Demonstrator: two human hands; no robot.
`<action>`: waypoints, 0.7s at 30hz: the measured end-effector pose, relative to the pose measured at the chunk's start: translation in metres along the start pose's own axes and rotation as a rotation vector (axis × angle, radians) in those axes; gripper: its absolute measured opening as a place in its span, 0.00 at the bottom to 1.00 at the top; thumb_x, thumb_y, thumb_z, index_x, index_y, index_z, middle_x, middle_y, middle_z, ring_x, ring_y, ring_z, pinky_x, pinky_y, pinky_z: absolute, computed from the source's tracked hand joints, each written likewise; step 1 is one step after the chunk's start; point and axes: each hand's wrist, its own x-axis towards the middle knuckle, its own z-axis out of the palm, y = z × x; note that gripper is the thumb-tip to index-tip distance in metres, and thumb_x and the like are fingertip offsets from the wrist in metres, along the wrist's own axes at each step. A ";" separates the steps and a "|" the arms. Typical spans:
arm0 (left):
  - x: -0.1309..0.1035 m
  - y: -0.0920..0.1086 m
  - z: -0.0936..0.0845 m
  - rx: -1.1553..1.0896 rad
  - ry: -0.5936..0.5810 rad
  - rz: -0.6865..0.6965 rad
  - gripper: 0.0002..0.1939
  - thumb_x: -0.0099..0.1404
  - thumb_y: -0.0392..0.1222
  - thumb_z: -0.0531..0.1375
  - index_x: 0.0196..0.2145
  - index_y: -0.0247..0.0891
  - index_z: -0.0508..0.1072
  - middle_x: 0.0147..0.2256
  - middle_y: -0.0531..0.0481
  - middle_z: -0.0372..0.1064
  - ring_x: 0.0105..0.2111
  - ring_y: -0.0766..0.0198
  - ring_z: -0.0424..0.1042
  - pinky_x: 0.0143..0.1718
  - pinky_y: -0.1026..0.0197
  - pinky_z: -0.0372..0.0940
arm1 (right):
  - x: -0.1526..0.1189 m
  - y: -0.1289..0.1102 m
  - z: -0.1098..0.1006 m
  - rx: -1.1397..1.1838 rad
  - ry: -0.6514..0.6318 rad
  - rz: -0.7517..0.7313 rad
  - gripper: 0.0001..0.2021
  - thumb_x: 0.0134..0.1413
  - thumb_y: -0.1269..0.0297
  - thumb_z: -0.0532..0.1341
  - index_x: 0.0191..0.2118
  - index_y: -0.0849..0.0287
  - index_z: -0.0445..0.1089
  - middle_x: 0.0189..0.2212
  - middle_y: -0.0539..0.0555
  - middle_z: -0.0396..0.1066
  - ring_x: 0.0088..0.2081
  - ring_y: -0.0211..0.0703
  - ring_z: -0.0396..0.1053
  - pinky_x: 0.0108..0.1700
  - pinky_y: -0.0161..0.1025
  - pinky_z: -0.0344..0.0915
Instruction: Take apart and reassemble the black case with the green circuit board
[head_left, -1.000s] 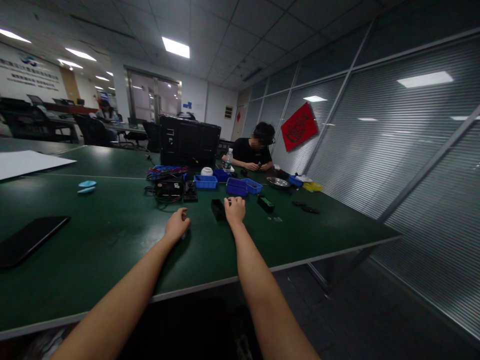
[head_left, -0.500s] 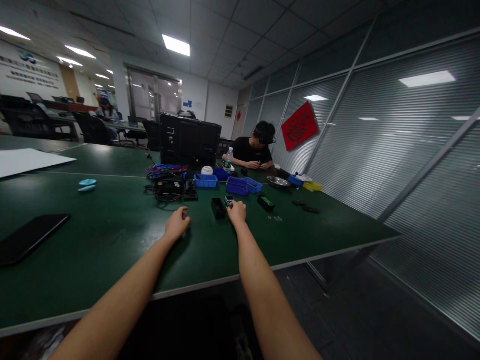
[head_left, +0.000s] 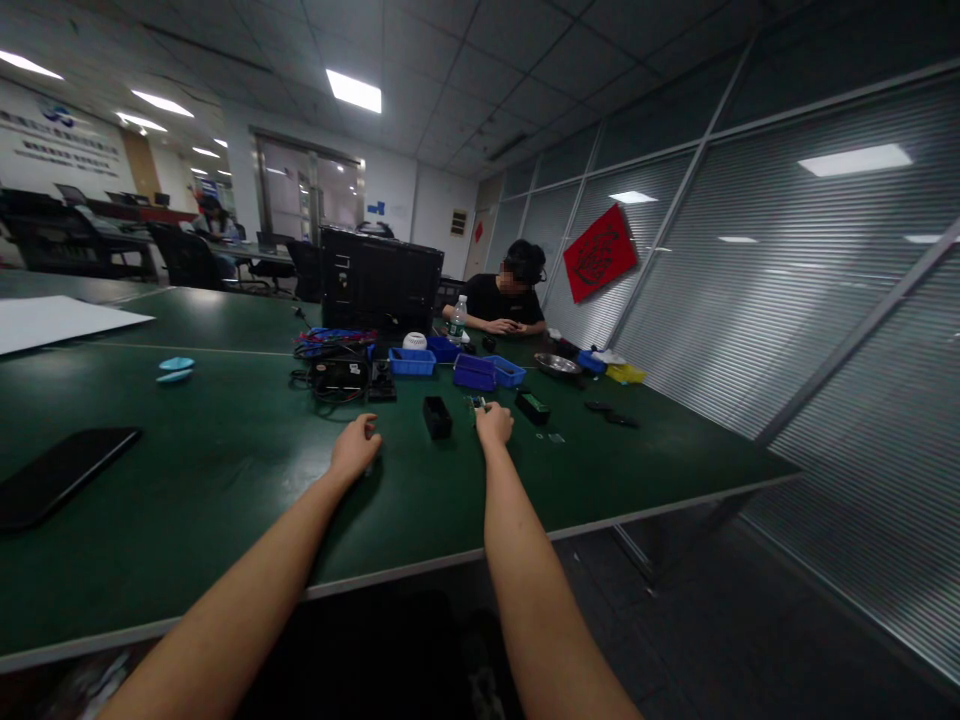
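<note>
My right hand (head_left: 494, 426) is closed on a small circuit board (head_left: 475, 402), whose far end shows beyond the fingertips. To its left stands an open black box (head_left: 437, 417). On its right is a second black box (head_left: 532, 406) with green board material in its top. My left hand (head_left: 355, 446) rests on the green table (head_left: 405, 510), fingers curled but apart, with nothing visible in them. Small clear pieces (head_left: 556, 438) lie to the right of my right hand.
Behind the boxes are blue bins (head_left: 474, 372), a cable pile (head_left: 337, 375) and a monitor (head_left: 381, 280). A metal plate (head_left: 557, 365) and dark flat pieces (head_left: 621, 420) lie right. Across the table sits a person (head_left: 510, 295). A black tablet-like object (head_left: 64, 475) is far left.
My right hand has moved right with the small board, away from the open black box and closer to the other one. My left hand has stayed in place.
</note>
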 end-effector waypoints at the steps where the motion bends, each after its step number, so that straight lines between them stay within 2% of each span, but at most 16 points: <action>1: 0.000 0.000 0.000 0.003 0.000 -0.001 0.22 0.54 0.37 0.53 0.49 0.37 0.63 0.42 0.46 0.68 0.39 0.63 0.69 0.40 0.64 0.61 | -0.001 0.000 -0.001 -0.004 0.009 0.000 0.17 0.50 0.58 0.54 0.44 0.57 0.67 0.43 0.61 0.63 0.46 0.53 0.61 0.42 0.42 0.58; 4: 0.001 -0.001 0.001 0.004 0.000 0.002 0.22 0.54 0.37 0.53 0.49 0.37 0.63 0.42 0.46 0.68 0.39 0.64 0.69 0.40 0.64 0.61 | -0.003 -0.002 -0.002 -0.009 -0.004 0.004 0.21 0.48 0.54 0.56 0.48 0.57 0.64 0.44 0.61 0.62 0.46 0.54 0.60 0.43 0.43 0.58; 9: 0.003 -0.004 0.002 0.005 -0.007 0.004 0.22 0.54 0.37 0.53 0.49 0.38 0.62 0.42 0.46 0.68 0.39 0.63 0.68 0.40 0.64 0.61 | -0.005 -0.002 0.001 -0.024 -0.059 0.003 0.22 0.46 0.56 0.58 0.48 0.58 0.63 0.45 0.62 0.62 0.47 0.51 0.60 0.44 0.41 0.58; 16: 0.002 -0.003 0.001 -0.001 -0.011 0.009 0.23 0.54 0.38 0.53 0.49 0.37 0.62 0.42 0.45 0.68 0.39 0.63 0.68 0.40 0.64 0.61 | 0.001 0.001 0.007 0.070 -0.044 -0.009 0.18 0.46 0.60 0.57 0.44 0.61 0.66 0.41 0.61 0.67 0.43 0.49 0.65 0.42 0.39 0.60; 21: 0.002 -0.003 0.002 0.000 -0.009 0.012 0.22 0.54 0.38 0.53 0.49 0.37 0.62 0.42 0.45 0.68 0.39 0.63 0.68 0.40 0.64 0.61 | 0.007 0.002 0.007 0.191 -0.101 0.050 0.15 0.50 0.61 0.52 0.38 0.61 0.71 0.36 0.59 0.71 0.39 0.47 0.68 0.38 0.37 0.62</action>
